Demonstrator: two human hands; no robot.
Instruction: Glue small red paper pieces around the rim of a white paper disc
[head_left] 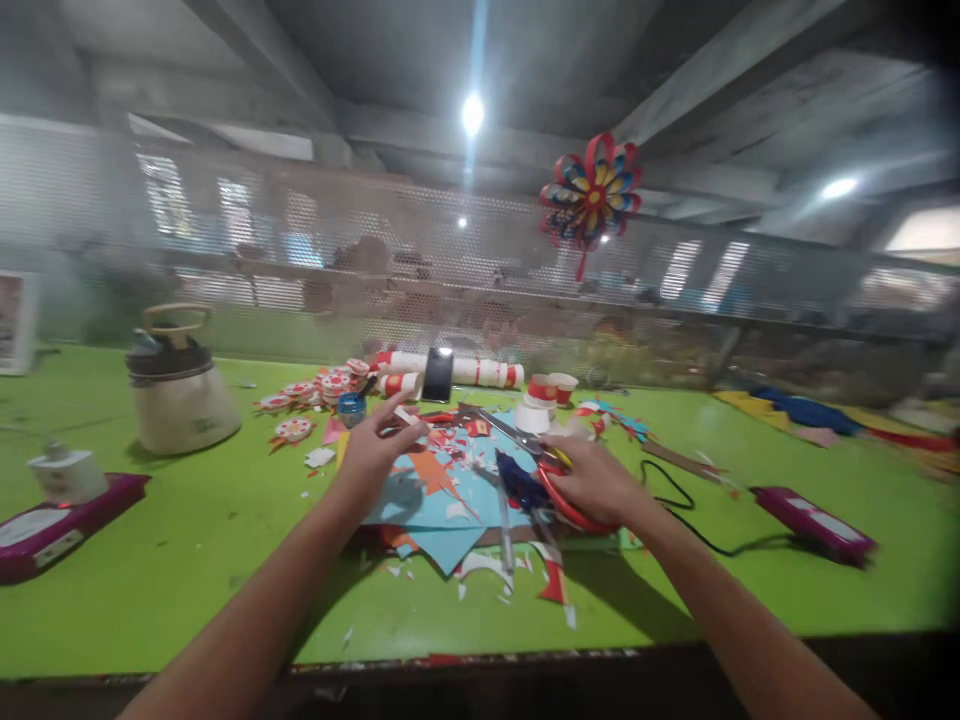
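Observation:
My left hand is over the left edge of the blue paper sheets, its fingers closed on a small white paper piece. My right hand grips the red-handled scissors at the right of the sheets, their blades pointing up and left. White and red scraps and an orange paper piece lie on the blue sheets. A dark blue object is just left of the scissors' handles. Red and white cut paper lies in front of the sheets.
Behind are a phone, stacked paper cups and paper flowers. A jug and a purple power strip stand left; another strip with a black cable is right. A colorful flower ornament hangs above.

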